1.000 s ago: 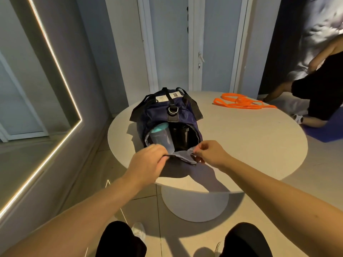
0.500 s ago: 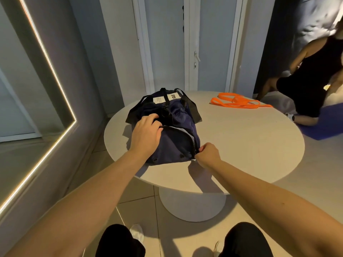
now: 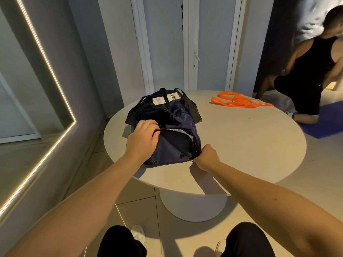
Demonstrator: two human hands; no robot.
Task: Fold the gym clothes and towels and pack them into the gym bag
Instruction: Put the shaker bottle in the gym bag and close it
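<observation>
White patch (image 3: 173, 97) on the far end of the gym bag (image 3: 178, 145): bold black letters, turned away from the camera, roughly "QUE"; a black strap (image 3: 163, 95) hides the start.
Paler tag (image 3: 159, 101) just beside it: fine print, too small to read.

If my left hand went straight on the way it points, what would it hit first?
Likely the black straps bunched on top of the gym bag; the left hand grips the zip edge just short of them.

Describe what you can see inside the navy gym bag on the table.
Through the gym bag's half-closed zip gap, only a strip of pale lining shows. Its navy fabric covers any contents.
</observation>
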